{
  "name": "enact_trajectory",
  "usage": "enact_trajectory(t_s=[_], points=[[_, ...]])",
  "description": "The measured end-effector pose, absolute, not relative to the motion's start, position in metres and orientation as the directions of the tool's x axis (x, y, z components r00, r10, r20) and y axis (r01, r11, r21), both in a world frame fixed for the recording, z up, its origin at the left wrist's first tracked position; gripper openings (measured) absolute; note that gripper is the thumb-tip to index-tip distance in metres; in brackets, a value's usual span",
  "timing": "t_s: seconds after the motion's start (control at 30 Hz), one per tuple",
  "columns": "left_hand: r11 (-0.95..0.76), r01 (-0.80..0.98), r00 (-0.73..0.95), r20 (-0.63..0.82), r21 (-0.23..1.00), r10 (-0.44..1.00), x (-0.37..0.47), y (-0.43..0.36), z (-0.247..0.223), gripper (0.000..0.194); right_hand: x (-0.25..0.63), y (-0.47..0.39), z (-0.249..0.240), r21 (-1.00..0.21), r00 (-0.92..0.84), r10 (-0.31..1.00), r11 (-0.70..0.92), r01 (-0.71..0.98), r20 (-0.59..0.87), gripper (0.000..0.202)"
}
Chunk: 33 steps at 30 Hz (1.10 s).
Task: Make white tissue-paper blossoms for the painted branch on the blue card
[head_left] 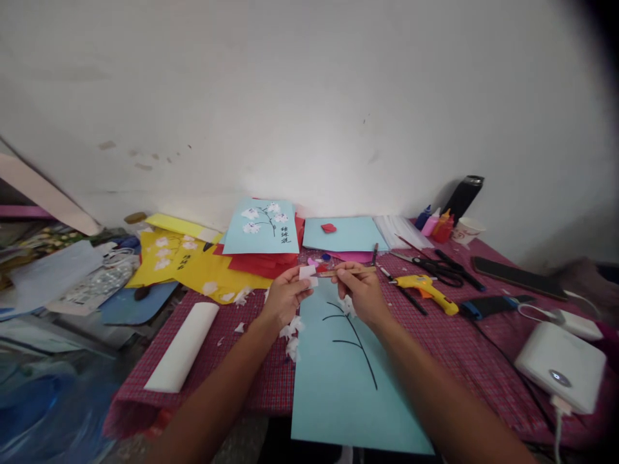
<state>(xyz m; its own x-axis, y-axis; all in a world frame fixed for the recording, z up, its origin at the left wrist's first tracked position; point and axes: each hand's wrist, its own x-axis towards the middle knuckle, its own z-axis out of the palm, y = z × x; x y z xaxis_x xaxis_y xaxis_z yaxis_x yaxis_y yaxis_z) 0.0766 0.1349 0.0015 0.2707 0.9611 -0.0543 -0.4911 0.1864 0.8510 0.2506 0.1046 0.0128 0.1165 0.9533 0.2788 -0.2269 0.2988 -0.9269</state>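
Small and white, a paper piece (308, 276) is pinched in my left hand (288, 293). My right hand (360, 290) grips a thin wooden stick (362, 270), whose left tip meets the paper piece. Below both hands lies a light blue sheet (333, 393) with a black branch drawn on it. Crumpled white paper bits (293, 338) sit at the sheet's left edge, and another white bit (347, 306) rests near the top of the branch, partly beside my right hand.
A white roll (184, 348) lies left. Behind are a finished flower picture (261, 225) and blue sheets (343, 233). To the right are scissors (438, 267), a yellow glue gun (425, 290), a black bottle (464, 196), a paper cup (467, 229) and a white power bank (561, 367).
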Motion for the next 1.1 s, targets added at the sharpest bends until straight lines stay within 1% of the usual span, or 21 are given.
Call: enact_trajectory(t_s=[0.13, 0.47, 0.63, 0.8, 1.1], points=[[0.184, -0.489, 0.279, -0.047, 0.853, 0.959, 0.0767, 0.1340, 0.0024, 0.048, 0.2491, 0.1044, 0.0107, -0.935, 0.107, 0.956, 0.289, -0.203, 0.272, 0.020], [0.161, -0.497, 0.290, -0.011, 0.853, 0.957, 0.0765, 0.1341, -0.0015, 0.043, 0.2494, 0.1069, 0.0082, -0.945, 0.116, 0.959, 0.277, -0.174, 0.260, 0.021], [0.155, -0.511, 0.321, 0.020, 0.845, 0.947, 0.0760, 0.1337, -0.0021, 0.049, 0.2526, 0.1110, 0.0047, -0.949, 0.149, 0.965, 0.243, -0.202, 0.215, 0.024], [0.132, -0.505, 0.305, 0.033, 0.853, 0.952, 0.0780, 0.1320, -0.0023, 0.046, 0.2555, 0.1114, 0.0059, -0.937, 0.126, 0.976, 0.209, -0.281, 0.180, 0.022], [0.180, -0.516, 0.294, -0.024, 0.838, 0.955, 0.0781, 0.1326, -0.0012, 0.044, 0.2531, 0.1096, 0.0067, -0.940, 0.103, 0.980, 0.192, -0.283, 0.169, 0.024]])
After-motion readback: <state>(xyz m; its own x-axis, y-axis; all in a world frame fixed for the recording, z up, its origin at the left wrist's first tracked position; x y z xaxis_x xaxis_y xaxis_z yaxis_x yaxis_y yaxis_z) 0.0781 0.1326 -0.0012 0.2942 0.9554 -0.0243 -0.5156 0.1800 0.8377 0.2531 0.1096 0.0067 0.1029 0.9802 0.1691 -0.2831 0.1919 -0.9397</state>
